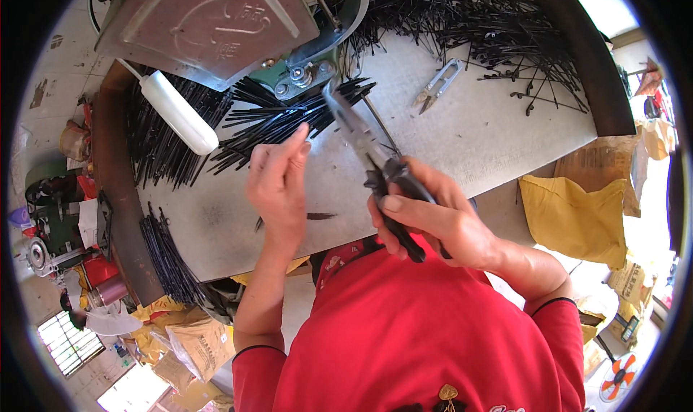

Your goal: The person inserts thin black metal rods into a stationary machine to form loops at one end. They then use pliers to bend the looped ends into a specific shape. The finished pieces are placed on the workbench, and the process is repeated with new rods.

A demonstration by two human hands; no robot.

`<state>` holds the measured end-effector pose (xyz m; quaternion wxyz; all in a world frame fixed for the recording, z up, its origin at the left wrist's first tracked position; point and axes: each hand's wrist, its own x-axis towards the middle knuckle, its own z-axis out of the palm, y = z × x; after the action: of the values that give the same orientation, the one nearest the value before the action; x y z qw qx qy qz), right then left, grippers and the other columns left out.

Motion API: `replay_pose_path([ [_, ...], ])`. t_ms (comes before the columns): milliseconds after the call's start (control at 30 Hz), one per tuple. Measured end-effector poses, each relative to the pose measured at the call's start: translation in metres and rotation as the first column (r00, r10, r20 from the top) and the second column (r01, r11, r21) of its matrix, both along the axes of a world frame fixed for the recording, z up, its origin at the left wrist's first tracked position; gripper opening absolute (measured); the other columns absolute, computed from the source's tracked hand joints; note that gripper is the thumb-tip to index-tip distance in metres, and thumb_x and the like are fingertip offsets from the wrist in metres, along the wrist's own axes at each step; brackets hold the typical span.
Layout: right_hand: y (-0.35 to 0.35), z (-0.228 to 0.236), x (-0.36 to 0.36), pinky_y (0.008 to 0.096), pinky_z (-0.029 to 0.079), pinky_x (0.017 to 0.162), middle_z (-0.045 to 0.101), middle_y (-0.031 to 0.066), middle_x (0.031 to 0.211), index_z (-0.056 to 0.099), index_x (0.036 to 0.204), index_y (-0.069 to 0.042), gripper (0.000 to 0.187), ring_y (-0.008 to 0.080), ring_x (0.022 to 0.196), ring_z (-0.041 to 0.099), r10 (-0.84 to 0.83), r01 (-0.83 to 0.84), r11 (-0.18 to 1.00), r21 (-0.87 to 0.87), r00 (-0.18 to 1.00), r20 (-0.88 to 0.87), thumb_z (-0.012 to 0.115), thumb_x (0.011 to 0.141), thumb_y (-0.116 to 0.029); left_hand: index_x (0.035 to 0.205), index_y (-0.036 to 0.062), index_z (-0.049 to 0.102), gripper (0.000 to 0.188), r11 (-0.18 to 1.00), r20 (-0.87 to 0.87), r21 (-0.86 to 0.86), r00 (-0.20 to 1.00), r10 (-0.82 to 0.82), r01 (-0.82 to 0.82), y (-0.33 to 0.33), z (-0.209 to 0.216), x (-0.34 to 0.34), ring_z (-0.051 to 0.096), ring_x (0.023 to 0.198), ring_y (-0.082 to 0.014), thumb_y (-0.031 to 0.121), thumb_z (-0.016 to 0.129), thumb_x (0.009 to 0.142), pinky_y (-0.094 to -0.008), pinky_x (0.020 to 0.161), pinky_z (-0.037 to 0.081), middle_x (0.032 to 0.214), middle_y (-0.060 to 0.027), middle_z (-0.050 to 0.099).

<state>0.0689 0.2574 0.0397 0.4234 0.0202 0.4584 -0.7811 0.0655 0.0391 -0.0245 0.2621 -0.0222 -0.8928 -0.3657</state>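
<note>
My right hand is wrapped round the black handles of a pair of long-nosed pliers. Their metal jaws point up and left, with the bent tips near the base of the green and brown machine. Left of the pliers, my left hand is raised with its index finger and thumb pressed close together. Whatever may be in that pinch cannot be made out. Just beyond its fingertips lies a loose bundle of thin black rods, partly under the machine. A thin dark rod slants behind the pliers.
Thread snips lie on the grey metal tabletop. Black rods are heaped at the back right, and more lie at the left beneath a white lamp. A raised brown rim edges the table. Yellow sacking hangs at right.
</note>
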Motion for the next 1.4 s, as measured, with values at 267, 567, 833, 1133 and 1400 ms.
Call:
replay_pose_path([
  [267, 0.008, 0.003, 0.000, 0.0338, 0.054, 0.077, 0.061, 0.0192, 0.107, 0.049, 0.107, 0.002, 0.033, 0.0256, 0.090, 0.065, 0.038, -0.038, 0.992, 0.119, 0.999, 0.009, 0.055, 0.095, -0.028, 0.116, 0.0074, 0.066, 0.028, 0.725, 0.449, 0.661, 0.876, -0.175, -0.194, -0.004, 0.026, -0.002, 0.048, 0.064, -0.0031, 0.022, 0.063, 0.092, -0.0172, 0.056, 0.038, 0.079, 0.0006, 0.061],
  [567, 0.006, -0.004, -0.001, 0.0372, 0.053, 0.084, 0.060, 0.0177, 0.111, 0.051, 0.111, 0.004, 0.043, 0.0248, 0.097, 0.063, 0.118, -0.120, 0.993, 0.015, 0.990, 0.080, 0.051, 0.096, -0.037, 0.115, 0.0083, 0.067, 0.028, 0.797, 0.388, 0.590, 0.911, -0.140, -0.129, -0.001, 0.028, -0.002, 0.050, 0.067, -0.0028, 0.023, 0.063, 0.091, -0.0168, 0.056, 0.039, 0.082, 0.0014, 0.061],
  [833, 0.007, -0.005, -0.003, 0.0452, 0.051, 0.090, 0.057, 0.0273, 0.118, 0.050, 0.103, 0.001, 0.033, 0.0377, 0.106, 0.061, 0.129, -0.122, 0.991, -0.051, 0.981, 0.147, 0.049, 0.097, -0.032, 0.115, 0.0091, 0.067, 0.028, 0.805, 0.401, 0.584, 0.900, -0.169, -0.109, -0.002, 0.027, -0.002, 0.051, 0.068, -0.0030, 0.023, 0.063, 0.091, -0.0166, 0.056, 0.039, 0.082, 0.0017, 0.062],
  [1133, 0.008, -0.006, -0.004, 0.0456, 0.051, 0.089, 0.058, 0.0297, 0.115, 0.051, 0.102, 0.001, 0.030, 0.0377, 0.103, 0.062, 0.118, -0.101, 0.990, -0.096, 0.974, 0.193, 0.046, 0.098, -0.029, 0.113, 0.0085, 0.068, 0.027, 0.802, 0.421, 0.590, 0.884, -0.205, -0.095, -0.005, 0.026, -0.005, 0.052, 0.069, -0.0035, 0.023, 0.063, 0.091, -0.0166, 0.055, 0.039, 0.084, 0.0006, 0.063],
  [1400, 0.015, -0.015, -0.007, 0.0370, 0.055, 0.080, 0.062, 0.0251, 0.105, 0.048, 0.102, 0.001, 0.029, 0.0305, 0.091, 0.067, 0.124, -0.059, 0.971, -0.230, 0.951, 0.282, 0.044, 0.099, -0.027, 0.111, 0.0077, 0.069, 0.024, 0.829, 0.400, 0.559, 0.873, -0.278, 0.008, -0.014, 0.026, -0.008, 0.050, 0.064, -0.0037, 0.019, 0.064, 0.090, -0.0171, 0.053, 0.038, 0.079, 0.0016, 0.058],
])
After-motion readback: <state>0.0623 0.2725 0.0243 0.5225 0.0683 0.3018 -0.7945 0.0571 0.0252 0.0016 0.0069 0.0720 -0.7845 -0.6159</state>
